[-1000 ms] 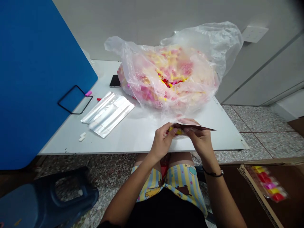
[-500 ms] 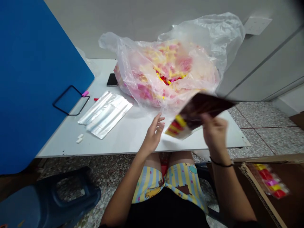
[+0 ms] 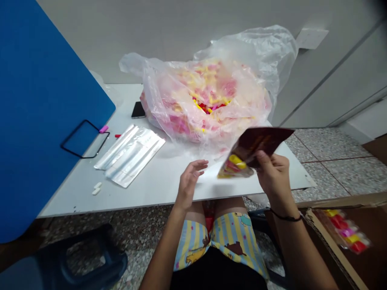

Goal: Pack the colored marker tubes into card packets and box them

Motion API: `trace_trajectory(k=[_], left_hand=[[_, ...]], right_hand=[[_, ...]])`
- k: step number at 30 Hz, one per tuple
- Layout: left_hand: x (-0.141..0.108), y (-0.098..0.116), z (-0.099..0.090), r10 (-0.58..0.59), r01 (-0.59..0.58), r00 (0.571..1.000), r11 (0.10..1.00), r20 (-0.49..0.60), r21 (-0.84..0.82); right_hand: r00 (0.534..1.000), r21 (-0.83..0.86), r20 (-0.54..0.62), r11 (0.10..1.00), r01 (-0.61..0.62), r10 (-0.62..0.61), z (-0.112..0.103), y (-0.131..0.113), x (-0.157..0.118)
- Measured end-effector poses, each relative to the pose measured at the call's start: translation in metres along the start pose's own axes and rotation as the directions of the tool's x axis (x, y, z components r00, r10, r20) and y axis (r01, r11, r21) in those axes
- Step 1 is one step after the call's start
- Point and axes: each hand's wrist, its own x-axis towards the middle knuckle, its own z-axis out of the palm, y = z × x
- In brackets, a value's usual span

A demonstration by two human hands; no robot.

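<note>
My right hand (image 3: 273, 173) pinches a dark red pouch (image 3: 260, 141) by its side, above the right part of the white table. Yellow and red pieces show through the pouch's clear lower end. Empty-handed, my left hand (image 3: 191, 179) hovers over the table's front edge with its fingers apart, left of the pouch. Behind both hands lies a large clear plastic bag (image 3: 172, 100), its opening showing many red, yellow and pink pieces. Flat silver pouches (image 3: 133, 155) lie to the left of my left hand.
On the table (image 3: 157, 181) are a phone (image 3: 138, 110), a red item (image 3: 117, 136) and small white pieces (image 3: 96, 188). A blue panel (image 3: 45, 100) with a black wire frame stands left. An open cardboard box (image 3: 320, 237) holding a filled clear packet is lower right; a dark stool (image 3: 115, 262) is lower left.
The view has shifted slightly. The pouch in my right hand has swung to a more upright angle, with its clear end hanging down. My left hand stays apart from it, its fingers spread.
</note>
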Motion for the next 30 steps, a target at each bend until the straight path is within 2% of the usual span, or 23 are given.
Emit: trace_trajectory(k=[4, 8, 12, 16, 18, 20, 25, 27, 30], left_hand=[[-0.004, 0.011, 0.024, 0.055, -0.066, 0.996, 0.985, 0.072, 0.156], [-0.002, 0.018, 0.043, 0.066, -0.081, 0.99, 0.989, 0.123, 0.124], [0.008, 0.023, 0.052, 0.087, -0.092, 0.995, 0.99, 0.052, 0.106], [0.009, 0.03, 0.053, 0.153, -0.15, 0.988, 0.98, -0.012, 0.129], [0.007, 0.026, 0.05, 0.188, -0.177, 0.98, 0.971, -0.06, 0.16], [0.006, 0.014, 0.045, 0.179, -0.158, 0.978, 0.971, -0.109, 0.182], [0.009, -0.027, 0.036, 0.007, 0.013, 0.984, 0.994, -0.179, 0.112], [0.007, -0.03, 0.039, 0.013, -0.003, 0.987, 0.998, -0.159, 0.064], [0.001, -0.026, 0.044, 0.124, -0.125, 0.991, 0.992, -0.055, -0.011]], right_hand=[[0.993, 0.094, -0.091, 0.993, -0.071, 0.079, 0.008, 0.007, -0.011], [0.995, 0.047, 0.021, 0.994, -0.099, 0.098, 0.014, 0.011, -0.023], [0.993, -0.022, 0.105, 0.999, -0.045, 0.047, 0.018, 0.006, -0.03], [0.993, -0.072, 0.086, 0.994, 0.084, -0.078, 0.024, -0.006, -0.034], [0.987, -0.105, 0.064, 0.983, 0.153, -0.147, 0.029, -0.006, -0.035], [0.985, -0.12, 0.073, 0.979, 0.166, -0.158, 0.035, 0.002, -0.035], [0.976, -0.09, 0.207, 0.993, 0.081, -0.061, 0.046, 0.031, -0.031], [0.979, -0.091, 0.19, 0.992, 0.092, -0.073, 0.044, 0.031, -0.031], [0.989, -0.072, 0.062, 0.988, 0.135, -0.131, 0.036, 0.018, -0.031]])
